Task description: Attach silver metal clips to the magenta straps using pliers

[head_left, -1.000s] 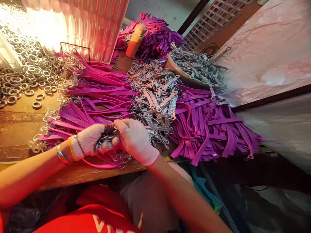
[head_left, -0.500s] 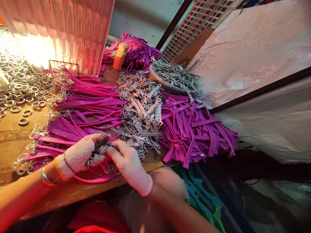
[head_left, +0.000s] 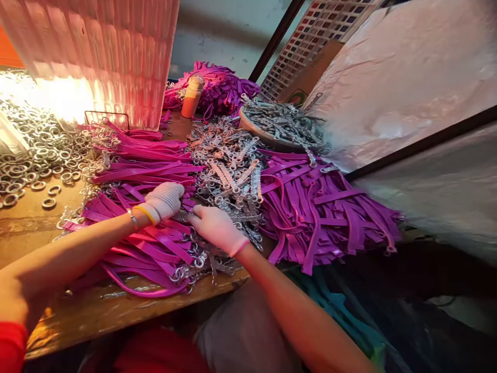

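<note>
My left hand (head_left: 165, 200), in a white knitted glove with a yellow cuff, reaches over the magenta straps (head_left: 151, 241). Its fingers curl down at the strap ends, and what they hold is hidden. Close on its right is my right hand (head_left: 218, 228), in a thin white glove. The thumb and fingers of that hand come together near the same strap ends, on something too small to make out. Metal rings and clasps (head_left: 199, 260) hang at the near ends of the straps. Beyond my right hand lies a heap of silvery metal links (head_left: 229, 171).
Loose metal rings (head_left: 48, 150) cover the table's left, beside a lit ridged plastic panel (head_left: 116, 57). More magenta straps (head_left: 310, 207) lie at right, below a bowl (head_left: 258, 131) of metal pieces. An orange bottle (head_left: 192, 97) stands at the back. Plastic-wrapped stacks (head_left: 399, 77) border the right side.
Both hands have moved up and away from me, from the near strap ends to the middle of the pile. The dark and metal items they were handling are no longer visible in them.
</note>
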Available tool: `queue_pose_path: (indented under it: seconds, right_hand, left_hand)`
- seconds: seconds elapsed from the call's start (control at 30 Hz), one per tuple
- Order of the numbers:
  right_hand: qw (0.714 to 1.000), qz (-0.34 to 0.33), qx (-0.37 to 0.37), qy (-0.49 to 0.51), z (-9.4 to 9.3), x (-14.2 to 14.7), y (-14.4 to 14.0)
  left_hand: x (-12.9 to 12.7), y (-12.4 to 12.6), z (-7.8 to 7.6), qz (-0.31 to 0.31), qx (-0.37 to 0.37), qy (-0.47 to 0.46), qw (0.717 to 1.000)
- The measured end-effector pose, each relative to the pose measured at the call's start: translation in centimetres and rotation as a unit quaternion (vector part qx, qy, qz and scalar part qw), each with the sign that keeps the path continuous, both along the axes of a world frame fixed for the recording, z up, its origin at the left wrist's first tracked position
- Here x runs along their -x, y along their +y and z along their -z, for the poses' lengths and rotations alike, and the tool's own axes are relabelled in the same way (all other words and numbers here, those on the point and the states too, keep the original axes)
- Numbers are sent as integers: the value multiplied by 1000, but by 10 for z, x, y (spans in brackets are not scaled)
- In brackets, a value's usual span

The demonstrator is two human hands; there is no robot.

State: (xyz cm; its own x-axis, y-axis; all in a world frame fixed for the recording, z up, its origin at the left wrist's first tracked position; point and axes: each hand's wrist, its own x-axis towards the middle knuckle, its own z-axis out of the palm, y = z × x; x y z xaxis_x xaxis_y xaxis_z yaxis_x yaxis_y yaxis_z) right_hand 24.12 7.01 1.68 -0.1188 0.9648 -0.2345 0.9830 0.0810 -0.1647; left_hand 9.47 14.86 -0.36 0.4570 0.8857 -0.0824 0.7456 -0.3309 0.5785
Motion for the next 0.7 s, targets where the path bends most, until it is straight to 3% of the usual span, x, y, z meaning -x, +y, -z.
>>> queue_pose_path:
  seconds: [0.13,0.23,0.33,0.43,0.47,0.53,0.57,0.63,0.7]
  right_hand:
    - [1000,11,3,9,1,6,-13]
    - [999,30,-13,43,8,6,-10]
    - [984,51,-82,147,10,0,-11]
    - [951,41,-162,259,2,-6,-20]
    - [943,23,-179,280,-2,-6,-25]
    - [934,-21,-197,297,-8,-1,-33]
    - [934,-40,-202,292,-10,3,-37]
    - [941,-60,-205,263,-12,14,-44]
    - [953,-68,-201,218,-13,24,-48]
  left_hand:
    - [-13,-1,14,-9,-18,60,998]
    - [-10,-1,17,-14,-11,60,998]
    - [3,-5,6,-13,29,19,999]
    - [22,-24,-13,4,106,-57,993]
    - [30,-33,-20,15,144,-91,985]
    - [46,-50,-30,-6,295,-250,922]
    - [54,-58,-33,-27,331,-283,900]
    - [65,-71,-34,-50,360,-314,877]
    - [71,-80,-32,-48,348,-322,879]
